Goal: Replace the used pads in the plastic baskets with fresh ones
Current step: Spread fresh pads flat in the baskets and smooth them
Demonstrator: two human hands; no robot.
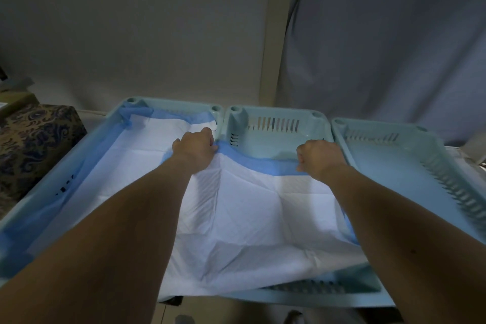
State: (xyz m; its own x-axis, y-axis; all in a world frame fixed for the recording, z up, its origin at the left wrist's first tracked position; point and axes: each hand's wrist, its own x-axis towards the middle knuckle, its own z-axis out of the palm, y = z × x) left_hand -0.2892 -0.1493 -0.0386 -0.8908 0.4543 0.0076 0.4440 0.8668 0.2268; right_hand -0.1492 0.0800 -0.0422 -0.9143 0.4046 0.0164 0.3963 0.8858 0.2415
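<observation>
We have both hands on the far blue border of a fresh pad, white and quilted, which we are laying into the middle basket. Our left hand pinches the border at its far left corner, our right hand is clenched on it at the far right. The pad runs back from the hands toward us, between our forearms, and sags over the near rim. Beyond the knuckles the basket floor is bare.

The pad looks light, thin and limp, so we judge it will fold or drift unless held taut by two corners; the plastic-backed border seems the best place to grip. Left of our left hand, the left basket already holds a pad; right of our right hand, the right basket shows none.
</observation>
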